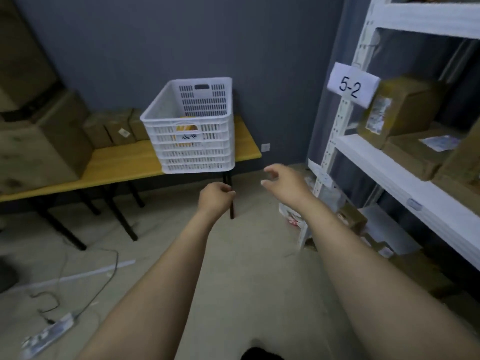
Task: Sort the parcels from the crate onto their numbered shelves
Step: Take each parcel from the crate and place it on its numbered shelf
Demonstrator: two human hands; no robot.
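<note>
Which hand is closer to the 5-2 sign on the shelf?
Right. The right hand reaches out below and left of the 5-2 sign; the left hand is farther left, near the white crate.

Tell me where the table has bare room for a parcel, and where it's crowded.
On the table, bare wood runs along the front edge, between the large box at left and the white crate. A narrower bare patch lies right of the crate, at the table's end. The back is crowded with cardboard boxes.
</note>
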